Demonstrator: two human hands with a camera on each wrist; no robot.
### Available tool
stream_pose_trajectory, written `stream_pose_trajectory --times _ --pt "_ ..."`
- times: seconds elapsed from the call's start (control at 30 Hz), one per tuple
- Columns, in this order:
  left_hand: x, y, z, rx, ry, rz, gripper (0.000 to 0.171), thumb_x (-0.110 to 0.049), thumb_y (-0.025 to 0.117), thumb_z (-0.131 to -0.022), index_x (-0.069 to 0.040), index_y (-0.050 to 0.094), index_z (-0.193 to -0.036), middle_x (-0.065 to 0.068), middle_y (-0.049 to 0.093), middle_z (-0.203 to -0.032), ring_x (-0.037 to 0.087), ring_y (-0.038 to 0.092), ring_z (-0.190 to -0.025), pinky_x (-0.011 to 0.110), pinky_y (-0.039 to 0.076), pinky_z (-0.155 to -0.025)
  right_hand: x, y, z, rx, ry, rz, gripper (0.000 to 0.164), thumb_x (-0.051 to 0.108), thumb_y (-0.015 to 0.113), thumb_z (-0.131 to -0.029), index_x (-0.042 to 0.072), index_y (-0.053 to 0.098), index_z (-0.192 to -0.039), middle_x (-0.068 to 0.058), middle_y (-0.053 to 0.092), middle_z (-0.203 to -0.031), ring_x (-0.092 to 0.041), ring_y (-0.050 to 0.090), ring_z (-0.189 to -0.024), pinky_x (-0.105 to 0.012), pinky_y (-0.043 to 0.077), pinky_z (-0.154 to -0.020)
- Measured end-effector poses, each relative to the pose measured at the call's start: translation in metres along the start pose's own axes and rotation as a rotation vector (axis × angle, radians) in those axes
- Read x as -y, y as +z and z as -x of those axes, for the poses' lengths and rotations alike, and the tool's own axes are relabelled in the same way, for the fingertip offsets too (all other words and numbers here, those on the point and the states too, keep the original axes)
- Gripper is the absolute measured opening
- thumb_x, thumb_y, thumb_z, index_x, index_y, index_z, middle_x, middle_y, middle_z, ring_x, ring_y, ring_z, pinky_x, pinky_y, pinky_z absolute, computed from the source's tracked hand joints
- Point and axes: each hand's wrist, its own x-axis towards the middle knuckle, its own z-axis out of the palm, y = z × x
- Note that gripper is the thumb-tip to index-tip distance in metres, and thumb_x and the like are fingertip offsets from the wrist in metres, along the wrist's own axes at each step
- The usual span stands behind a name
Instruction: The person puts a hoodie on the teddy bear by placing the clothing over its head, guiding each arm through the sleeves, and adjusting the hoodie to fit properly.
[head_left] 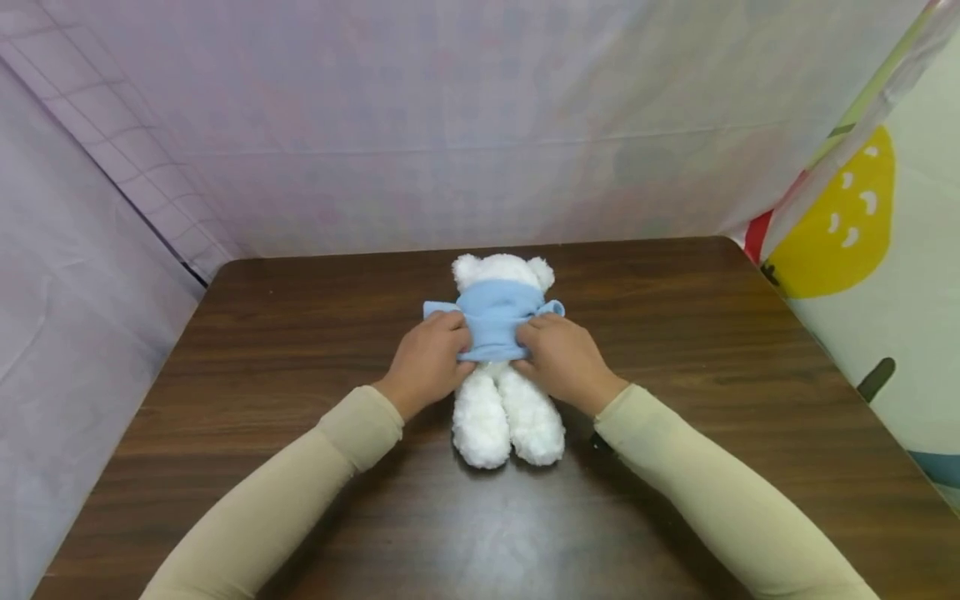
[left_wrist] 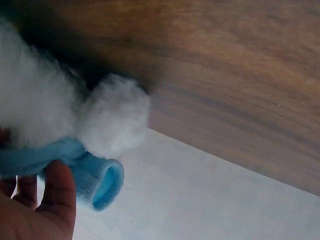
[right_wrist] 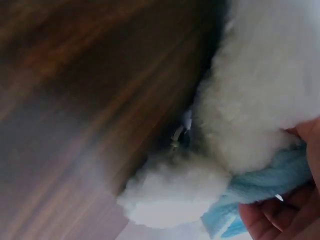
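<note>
- Count: 1 white teddy bear (head_left: pixel 482 429), 1 light-blue doll shirt (head_left: pixel 495 323), 2 bare hands, 2 beige sleeves (head_left: pixel 352 433) on the forearms.
- Bear: lies flat on the tabletop (head_left: pixel 697 333), head toward the far edge, legs toward the person. 2 ears (head_left: pixel 466 271) and 2 legs (head_left: pixel 532 421) showing. Can't tell if it's face up or face down.
- Shirt: on the bear, from just under the ears down to the top of the legs. 2 short sleeve tubes (head_left: pixel 441 308), one out to each side of the bear.
- Left hand (head_left: pixel 427 358): at the bear's left side, thumb and fingers pinching the shirt near its hem.
- Right hand (head_left: pixel 568 360): at the bear's right side, same pinch on the shirt, fingers on the cloth and touching the white fur.
- Surface: 1 table, dark brown wood grain, rounded far corners, glossy patch on the near side of the bear.
- Room: pale pinkish checked curtain (head_left: pixel 450 125) beyond the bear; whitish cloth (head_left: pixel 60 400) off to its left; white printed panel (head_left: pixel 915 350) to its right with a yellow figure (head_left: pixel 813 258) bearing white dashes.
- Materials: bear is curly, fluffy plush, rounded ears, long stubby legs. Shirt is soft, fuzzy knit-like fabric, wrinkled across the middle; left wrist view shows one tube's round opening, hollow.
</note>
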Motion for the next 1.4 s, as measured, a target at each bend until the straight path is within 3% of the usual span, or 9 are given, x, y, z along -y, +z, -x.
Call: stream_pose_trajectory --times 0.13,0.27,0.47,0.6,0.7,0.87,0.97,1.13,1.4 --pt "-0.001 0.002 -0.001 -0.080 0.010 -0.038 0.035 -0.003 0.075 -0.071 -0.015 0.044 -0.061 0.000 0.048 -0.071 0.022 0.050 -0.069 0.034 0.047 -0.059 0.001 -0.001 -0.001 -0.056 0.004 0.032 0.038 0.011 0.080 -0.079 0.014 0.044 -0.069 0.001 0.044 -0.062 -0.018 0.043 -0.057 -0.034 0.041 -0.048" --pt "-0.001 0.000 -0.003 -0.056 -0.023 -0.048 0.039 -0.004 0.075 -0.071 -0.016 0.040 -0.059 -0.001 0.048 -0.065 0.021 0.050 -0.063 0.034 0.044 -0.053 0.001 0.000 -0.005 -0.085 0.023 0.032 0.043 0.006 0.079 -0.077 0.016 0.039 -0.066 0.003 0.036 -0.056 -0.015 0.034 -0.051 -0.033 0.037 -0.041" --pt "0.010 -0.006 0.005 0.202 0.048 0.114 0.014 -0.022 0.072 -0.091 -0.014 0.069 -0.080 -0.002 0.057 -0.082 0.018 0.052 -0.081 0.033 0.046 -0.072 -0.010 -0.005 -0.001 0.136 -0.005 -0.114 0.042 0.025 0.079 -0.085 0.020 0.045 -0.061 0.010 0.036 -0.055 -0.008 0.032 -0.050 -0.028 0.034 -0.046" --pt "0.021 -0.011 0.014 0.311 0.077 0.221 0.022 -0.029 0.068 -0.096 -0.011 0.078 -0.090 -0.003 0.055 -0.089 0.014 0.049 -0.084 0.032 0.043 -0.078 -0.019 -0.016 0.004 0.243 -0.029 -0.330 0.036 0.029 0.071 -0.093 0.022 0.058 -0.061 0.016 0.038 -0.054 -0.002 0.034 -0.050 -0.025 0.035 -0.050" --pt "0.022 -0.014 0.014 0.250 0.063 0.245 0.022 -0.028 0.067 -0.096 -0.012 0.079 -0.087 -0.004 0.054 -0.087 0.011 0.048 -0.080 0.031 0.043 -0.075 -0.027 -0.021 0.007 0.109 0.035 -0.420 0.038 0.022 0.067 -0.096 0.020 0.056 -0.060 0.013 0.037 -0.052 -0.003 0.033 -0.047 -0.025 0.033 -0.048" --pt "0.015 -0.021 0.004 -0.003 0.004 0.232 0.014 -0.024 0.072 -0.093 -0.012 0.070 -0.086 0.000 0.054 -0.090 0.014 0.049 -0.080 0.031 0.045 -0.071 -0.038 -0.023 0.008 -0.174 0.306 -0.415 0.017 0.019 0.066 -0.095 0.008 0.063 -0.083 -0.004 0.059 -0.074 -0.020 0.055 -0.064 -0.037 0.046 -0.060" --pt "0.009 -0.023 -0.002 -0.067 0.007 0.250 0.018 -0.023 0.075 -0.091 -0.008 0.068 -0.100 0.005 0.054 -0.103 0.020 0.051 -0.090 0.035 0.046 -0.078 -0.045 -0.015 0.009 -0.002 0.408 -0.453 0.036 0.030 0.065 -0.096 0.002 0.059 -0.118 -0.012 0.063 -0.101 -0.027 0.060 -0.088 -0.043 0.049 -0.077" --pt "-0.001 -0.018 -0.008 0.030 0.028 0.228 0.042 -0.032 0.072 -0.093 -0.011 0.063 -0.128 0.010 0.050 -0.130 0.025 0.049 -0.118 0.038 0.047 -0.093 -0.050 0.001 0.011 0.339 0.416 -0.631 0.070 0.043 0.059 -0.099 0.005 0.031 -0.150 -0.015 0.059 -0.116 -0.025 0.058 -0.093 -0.042 0.048 -0.078" --pt "-0.007 -0.015 -0.009 0.099 -0.013 0.162 0.049 -0.040 0.065 -0.096 -0.016 0.058 -0.138 0.014 0.042 -0.141 0.034 0.041 -0.129 0.046 0.046 -0.098 -0.043 -0.007 0.004 0.282 0.367 -0.813 0.069 0.033 0.066 -0.096 0.007 0.032 -0.150 -0.014 0.053 -0.136 -0.027 0.055 -0.118 -0.045 0.048 -0.094"
